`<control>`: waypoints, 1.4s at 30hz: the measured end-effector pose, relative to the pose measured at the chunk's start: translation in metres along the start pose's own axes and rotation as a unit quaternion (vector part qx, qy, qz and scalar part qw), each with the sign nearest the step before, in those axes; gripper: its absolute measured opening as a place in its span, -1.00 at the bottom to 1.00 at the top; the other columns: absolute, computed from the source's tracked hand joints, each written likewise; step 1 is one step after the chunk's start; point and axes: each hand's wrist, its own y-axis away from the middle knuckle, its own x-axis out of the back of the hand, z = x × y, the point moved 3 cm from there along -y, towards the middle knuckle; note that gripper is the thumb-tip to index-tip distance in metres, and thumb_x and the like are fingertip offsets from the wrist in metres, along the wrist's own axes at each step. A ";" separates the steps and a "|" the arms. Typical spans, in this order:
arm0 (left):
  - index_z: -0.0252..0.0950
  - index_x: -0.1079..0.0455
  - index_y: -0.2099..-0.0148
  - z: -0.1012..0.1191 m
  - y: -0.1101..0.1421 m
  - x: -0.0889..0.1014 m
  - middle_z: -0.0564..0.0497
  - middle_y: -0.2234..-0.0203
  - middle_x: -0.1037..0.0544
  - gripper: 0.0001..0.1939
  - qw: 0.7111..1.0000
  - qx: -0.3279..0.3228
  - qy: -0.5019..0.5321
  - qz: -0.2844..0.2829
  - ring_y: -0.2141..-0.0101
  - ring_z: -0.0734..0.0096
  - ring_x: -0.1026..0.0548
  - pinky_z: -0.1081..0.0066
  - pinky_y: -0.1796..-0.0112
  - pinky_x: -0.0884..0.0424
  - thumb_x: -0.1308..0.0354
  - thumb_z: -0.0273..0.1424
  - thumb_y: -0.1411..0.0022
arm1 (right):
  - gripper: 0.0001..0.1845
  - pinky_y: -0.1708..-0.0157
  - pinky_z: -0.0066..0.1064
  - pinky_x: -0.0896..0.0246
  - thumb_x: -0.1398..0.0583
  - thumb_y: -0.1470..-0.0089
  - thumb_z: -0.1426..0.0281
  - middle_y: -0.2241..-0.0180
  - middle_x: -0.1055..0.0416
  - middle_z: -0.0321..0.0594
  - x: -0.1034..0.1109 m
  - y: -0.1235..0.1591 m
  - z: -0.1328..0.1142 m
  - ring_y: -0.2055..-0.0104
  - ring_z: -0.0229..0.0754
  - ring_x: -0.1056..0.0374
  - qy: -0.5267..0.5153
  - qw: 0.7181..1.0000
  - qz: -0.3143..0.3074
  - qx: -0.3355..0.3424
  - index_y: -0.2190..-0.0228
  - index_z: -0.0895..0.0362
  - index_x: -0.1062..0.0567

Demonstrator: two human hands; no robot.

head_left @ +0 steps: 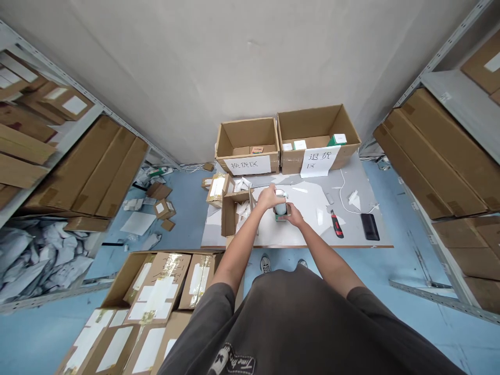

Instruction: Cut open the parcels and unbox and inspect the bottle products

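My left hand (269, 198) grips the white top of a pale bottle (280, 208) from above. The lower end of the bottle sits inside a small green box (280, 218), whose top is open. My right hand (296, 215) closes around the right side of that box. Both hands are over the white worktable (269, 237). Just left of them stands an open carton (229, 221) with crumpled white packing inside. Finger overlap hides part of the bottle.
Two labelled cartons (250, 136) (291, 165) stand along the table's back, small boxes inside. To the right lie a red and black utility knife (336, 225), a phone (370, 227) and a white cable (344, 200). Taped boxes (160, 281) are stacked front left. Shelves flank both sides.
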 end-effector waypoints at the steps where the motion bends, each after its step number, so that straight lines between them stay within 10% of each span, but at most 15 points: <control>1: -0.20 -0.36 0.07 0.003 -0.002 0.009 0.02 0.35 -0.57 -0.48 1.000 -0.012 0.009 0.014 0.29 0.14 -0.55 0.35 0.30 -0.33 -0.47 -0.19 0.03 | -0.11 -0.14 -0.06 -0.36 -0.45 0.16 0.23 -0.19 -0.49 -0.05 0.000 0.000 0.000 -0.17 0.14 -0.45 0.000 1.000 -0.002 0.002 -0.21 0.04 -0.36; 13: -0.26 -0.40 0.15 0.020 -0.023 0.086 0.13 0.41 -0.47 -0.56 0.944 -0.175 0.277 -0.044 0.38 0.43 -0.44 0.43 0.32 -0.32 -0.42 -0.23 0.06 | 0.35 -0.44 0.18 -0.06 -0.48 0.26 0.21 -0.52 -0.05 -0.07 0.024 0.010 -0.015 -0.52 0.27 -0.04 -0.061 0.996 -0.014 0.061 -0.50 -0.06 -0.07; 18: -0.29 -0.49 0.08 0.029 -0.025 0.100 0.00 0.25 -0.60 -0.48 0.914 -0.223 0.332 -0.071 0.21 0.30 -0.55 0.33 0.10 -0.44 -0.46 -0.11 0.02 | -0.01 -0.42 0.13 -0.11 -0.32 0.05 0.17 -0.49 -0.13 -0.14 0.060 0.023 -0.065 -0.51 0.18 -0.08 -0.168 0.983 -0.006 0.079 -0.41 -0.10 -0.26; 27: -0.33 -0.58 0.01 0.039 -0.026 0.103 -0.12 0.11 -0.66 -0.35 0.897 -0.214 0.383 -0.057 0.07 0.13 -0.57 0.27 0.03 -0.48 -0.48 0.04 0.00 | -0.26 -0.13 -0.12 -0.42 -0.47 0.04 0.01 -0.06 -0.59 -0.16 0.089 0.048 -0.168 -0.13 0.06 -0.48 -0.344 0.925 -0.084 0.135 -0.13 -0.03 -0.51; 42: -0.23 -0.40 -0.33 0.038 0.013 0.095 -0.18 -0.08 -0.62 -0.19 0.879 -0.147 0.451 -0.055 -0.05 0.14 -0.55 0.35 0.09 -0.49 -0.44 0.02 -0.14 | -0.29 -0.12 -0.11 -0.44 -0.54 0.10 0.06 -0.03 -0.60 -0.18 0.089 0.061 -0.179 -0.04 0.01 -0.54 -0.372 0.919 -0.037 0.127 -0.04 -0.03 -0.51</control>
